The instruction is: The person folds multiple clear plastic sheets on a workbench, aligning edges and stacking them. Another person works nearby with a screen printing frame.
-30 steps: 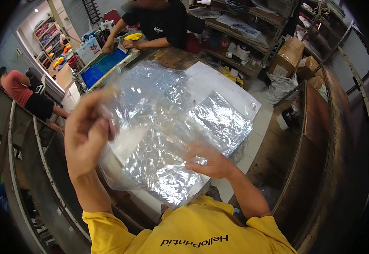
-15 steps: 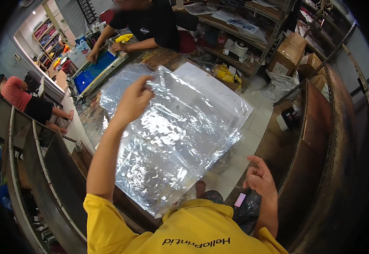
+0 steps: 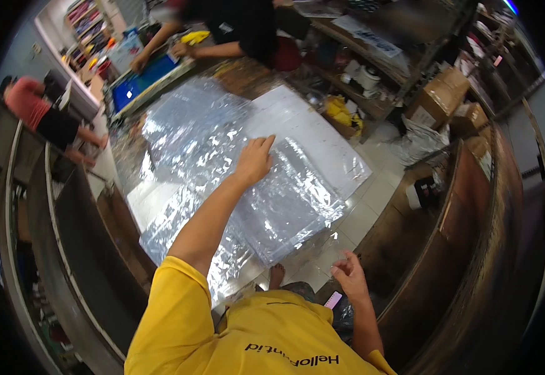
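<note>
A clear, shiny plastic sheet [image 3: 285, 212] lies over the near part of the worktable, wrinkled and full of glare. My left hand [image 3: 257, 161] reaches across it, its fingers pressed together at the sheet's far edge, which they appear to pinch. More clear plastic [image 3: 191, 119] spreads under and beyond it, to the left. My right hand [image 3: 350, 278] hovers off the table's near right side, fingers loosely bent and apart, with nothing visible in them. A white board [image 3: 322, 134] shows beneath the plastic at the far right.
Across the table, another person [image 3: 229, 31] leans on a blue printing screen [image 3: 144, 81]. One more person [image 3: 41, 112] stands at the far left. Shelves [image 3: 372, 44] and cardboard boxes [image 3: 441, 97] stand at the right. Long dark panels [image 3: 441, 231] flank me.
My left hand has moved right and nearer, and the sheet's far edge has come down with it. My right hand has shifted slightly left and lower. The whole view has turned a little.
</note>
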`<action>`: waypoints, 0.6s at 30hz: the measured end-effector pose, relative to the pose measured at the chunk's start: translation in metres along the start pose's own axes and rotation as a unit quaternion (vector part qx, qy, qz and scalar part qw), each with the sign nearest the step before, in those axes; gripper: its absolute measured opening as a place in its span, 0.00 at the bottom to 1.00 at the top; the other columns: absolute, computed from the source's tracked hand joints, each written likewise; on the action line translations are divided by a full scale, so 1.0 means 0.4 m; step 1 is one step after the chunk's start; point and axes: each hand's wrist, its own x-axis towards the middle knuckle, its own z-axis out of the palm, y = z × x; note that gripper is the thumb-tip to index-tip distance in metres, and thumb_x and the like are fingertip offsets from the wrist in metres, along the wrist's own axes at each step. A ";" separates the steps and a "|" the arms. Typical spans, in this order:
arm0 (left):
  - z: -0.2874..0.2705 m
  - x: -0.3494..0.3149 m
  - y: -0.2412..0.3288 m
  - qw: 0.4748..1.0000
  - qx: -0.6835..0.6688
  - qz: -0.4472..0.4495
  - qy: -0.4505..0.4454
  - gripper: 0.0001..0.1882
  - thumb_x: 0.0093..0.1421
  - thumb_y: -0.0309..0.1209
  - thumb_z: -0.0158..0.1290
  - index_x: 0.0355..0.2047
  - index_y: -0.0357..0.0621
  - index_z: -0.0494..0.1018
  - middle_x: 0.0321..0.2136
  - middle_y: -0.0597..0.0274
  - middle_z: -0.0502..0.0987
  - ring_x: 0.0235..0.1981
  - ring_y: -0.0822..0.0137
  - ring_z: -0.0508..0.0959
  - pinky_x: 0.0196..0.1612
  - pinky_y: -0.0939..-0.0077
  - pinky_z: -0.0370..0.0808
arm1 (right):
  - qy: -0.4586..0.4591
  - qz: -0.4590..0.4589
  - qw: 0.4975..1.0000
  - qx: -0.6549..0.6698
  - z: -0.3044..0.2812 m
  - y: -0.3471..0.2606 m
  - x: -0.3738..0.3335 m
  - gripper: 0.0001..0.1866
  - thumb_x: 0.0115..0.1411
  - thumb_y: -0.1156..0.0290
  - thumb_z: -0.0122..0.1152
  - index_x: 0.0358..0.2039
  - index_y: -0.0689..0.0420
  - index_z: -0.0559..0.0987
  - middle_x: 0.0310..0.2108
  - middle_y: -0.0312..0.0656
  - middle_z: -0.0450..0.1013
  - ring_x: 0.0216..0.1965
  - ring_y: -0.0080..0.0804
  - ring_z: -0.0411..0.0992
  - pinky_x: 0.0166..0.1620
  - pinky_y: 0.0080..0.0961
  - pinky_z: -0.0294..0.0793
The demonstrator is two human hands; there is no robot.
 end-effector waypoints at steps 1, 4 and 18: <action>-0.016 -0.014 0.015 0.998 -0.039 0.012 0.040 0.23 0.60 0.26 0.51 0.57 0.42 0.67 0.52 0.48 0.72 0.55 0.46 0.69 0.56 0.56 0.67 | 0.078 -0.076 0.988 -0.105 0.005 -0.006 0.003 0.34 0.56 0.78 0.63 0.63 0.62 0.62 0.37 0.40 0.72 0.38 0.28 0.72 0.45 0.29 0.73; -0.151 -0.134 0.048 0.990 -0.064 -0.004 0.126 0.24 0.58 0.26 0.54 0.56 0.40 0.67 0.53 0.46 0.70 0.55 0.46 0.69 0.58 0.57 0.66 | 0.242 -0.261 0.896 -0.266 0.054 -0.135 0.008 0.28 0.56 0.78 0.62 0.58 0.62 0.69 0.37 0.43 0.74 0.37 0.32 0.74 0.43 0.27 0.74; -0.202 -0.960 0.027 0.834 0.029 -0.468 0.290 0.30 0.53 0.32 0.61 0.55 0.32 0.67 0.52 0.43 0.65 0.56 0.46 0.65 0.59 0.58 0.64 | -0.248 -0.296 0.704 -0.596 0.666 -0.235 0.177 0.31 0.56 0.68 0.65 0.57 0.69 0.66 0.44 0.61 0.73 0.45 0.54 0.74 0.46 0.43 0.75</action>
